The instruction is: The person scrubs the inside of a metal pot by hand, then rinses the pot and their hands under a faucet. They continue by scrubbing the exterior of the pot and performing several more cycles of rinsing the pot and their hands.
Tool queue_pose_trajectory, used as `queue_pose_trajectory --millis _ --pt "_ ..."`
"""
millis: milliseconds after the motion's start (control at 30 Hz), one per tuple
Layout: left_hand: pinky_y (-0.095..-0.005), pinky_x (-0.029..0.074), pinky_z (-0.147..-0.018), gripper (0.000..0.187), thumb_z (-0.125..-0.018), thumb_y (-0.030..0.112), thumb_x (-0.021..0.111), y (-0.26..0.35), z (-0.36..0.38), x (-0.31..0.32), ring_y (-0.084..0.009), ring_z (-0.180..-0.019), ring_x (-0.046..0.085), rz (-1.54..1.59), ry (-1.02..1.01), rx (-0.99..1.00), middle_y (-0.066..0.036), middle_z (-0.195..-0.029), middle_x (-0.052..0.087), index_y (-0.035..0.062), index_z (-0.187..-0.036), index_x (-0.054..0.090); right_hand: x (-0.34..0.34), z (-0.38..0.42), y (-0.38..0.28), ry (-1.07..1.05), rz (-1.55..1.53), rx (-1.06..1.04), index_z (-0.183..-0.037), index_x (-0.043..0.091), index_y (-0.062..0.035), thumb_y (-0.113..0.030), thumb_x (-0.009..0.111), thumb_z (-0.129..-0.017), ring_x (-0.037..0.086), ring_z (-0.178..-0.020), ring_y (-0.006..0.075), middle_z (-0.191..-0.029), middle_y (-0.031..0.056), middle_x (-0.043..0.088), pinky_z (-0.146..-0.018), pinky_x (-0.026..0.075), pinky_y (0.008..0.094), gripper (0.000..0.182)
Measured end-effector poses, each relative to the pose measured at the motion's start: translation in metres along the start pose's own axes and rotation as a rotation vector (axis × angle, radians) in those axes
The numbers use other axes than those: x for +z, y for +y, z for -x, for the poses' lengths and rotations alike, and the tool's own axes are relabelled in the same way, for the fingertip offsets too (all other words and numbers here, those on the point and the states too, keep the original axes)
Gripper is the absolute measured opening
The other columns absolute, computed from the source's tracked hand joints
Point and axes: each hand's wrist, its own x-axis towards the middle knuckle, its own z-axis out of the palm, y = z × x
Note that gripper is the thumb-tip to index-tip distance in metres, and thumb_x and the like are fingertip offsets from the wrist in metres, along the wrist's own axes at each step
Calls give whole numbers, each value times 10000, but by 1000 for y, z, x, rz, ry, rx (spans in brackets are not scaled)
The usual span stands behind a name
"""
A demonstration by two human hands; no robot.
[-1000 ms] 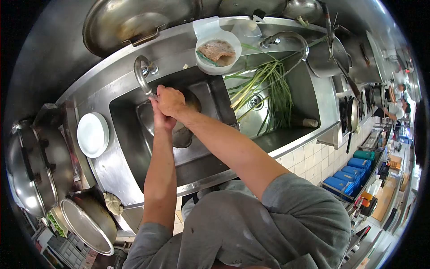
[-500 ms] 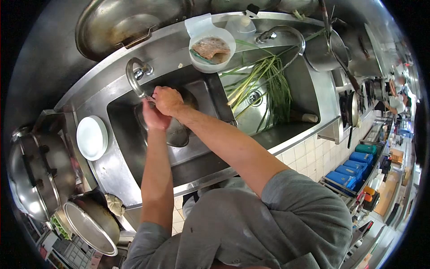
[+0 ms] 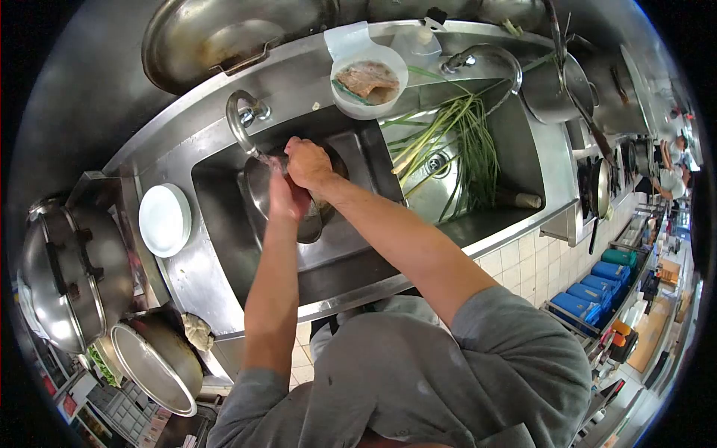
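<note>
Both hands are together under the left tap (image 3: 240, 123), over the left sink basin (image 3: 216, 216). Water from the spout runs onto my left hand (image 3: 287, 196), whose fingers are partly lost in the water and blur. My right hand (image 3: 309, 166) is curled closed against it, and whatever it may hold is hidden. Directly below the hands lies a rounded metal vessel (image 3: 259, 187), largely covered by them. To the right, long green stalks with leaves (image 3: 467, 134) lie in the second basin (image 3: 515, 160).
A white tub with brownish contents (image 3: 366, 82) stands behind the divider. White plates (image 3: 164, 220) are stacked on the left ledge. A large pan (image 3: 239, 33) leans at the back, pots (image 3: 157, 366) stand at lower left, and blue bins (image 3: 582, 295) sit on a rack to the right.
The whole view has shifted slightly, so things appear further right and a little higher. My hands stay together under the tap; my right hand has turned slightly and the water stream shows more.
</note>
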Motion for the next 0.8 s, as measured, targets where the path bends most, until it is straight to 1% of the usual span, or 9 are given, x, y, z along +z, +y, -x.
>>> queue_pose_trajectory --millis 100,167,300,433,467,533,633,767,800 --pt "-464 391 -1121 741 -1008 635 356 26 -28 -6 -339 -1277 537 84 -34 -131 -150 -1371 583 20 -1397 497 -3 5 6 -14 -14 -25 -1055 627 -48 -164 561 -918 668 -1001 409 -1051 210 695 -877 528 510 192" --pt "-499 401 -1110 666 -1022 569 385 39 -48 -7 -355 -1237 561 141 19 76 -164 -1325 602 10 -1365 502 -3 7 5 -20 -11 -40 -1049 626 -53 -165 572 -909 665 -1000 408 -1034 210 694 -874 524 514 187" --pt "-469 516 -916 381 -963 357 644 18 -10 13 -282 -1076 641 -415 174 187 -110 -1152 676 70 -1209 606 -14 8 16 -32 -69 74 -1097 643 -74 -205 604 -914 671 -993 419 -1038 212 708 -854 535 501 227" --pt "-414 513 -887 437 -909 302 711 24 7 -70 -266 -1017 652 -355 349 405 -95 -1103 691 26 -1226 592 -13 14 40 24 -117 72 -1019 681 -95 -187 562 -931 679 -989 402 -1020 201 710 -854 527 494 174" --pt "-408 491 -940 549 -888 295 735 21 -28 -160 -269 -1076 635 -462 425 453 -123 -1169 668 -13 -1298 538 -17 20 41 23 -144 105 -1041 683 -106 -187 560 -941 675 -995 408 -1036 203 709 -856 525 491 178" --pt "-363 452 -1027 642 -875 286 729 -8 -53 -277 -289 -1238 575 -1274 828 348 -183 -1234 660 -74 -1363 517 -21 30 42 22 -171 132 -1063 684 -117 -188 558 -951 671 -1002 413 -1051 205 707 -859 524 487 183" --pt "-355 469 -1007 826 -844 278 748 -24 -24 -280 -288 -1254 579 -1196 772 244 -218 -1311 619 -54 -1493 359 -16 42 61 34 -117 129 -1123 669 -81 -171 578 -953 678 -1003 411 -1047 207 716 -862 524 465 213" --pt "-402 493 -987 914 -846 236 749 -22 -51 -302 -303 -1225 601 -963 528 124 -222 -1393 563 17 -1568 233 -13 72 66 -118 -478 309 -1183 627 10 -125 605 -954 667 -772 229 -926 122 706 -727 537 372 267" --pt "-425 497 -989 893 -857 247 752 -18 -35 -261 -309 -1217 607 -674 511 71 -218 -1408 554 48 -1569 251 -11 82 48 -169 -532 336 -1192 620 -4 -124 597 -966 626 -707 184 -892 101 677 -647 514 348 257"
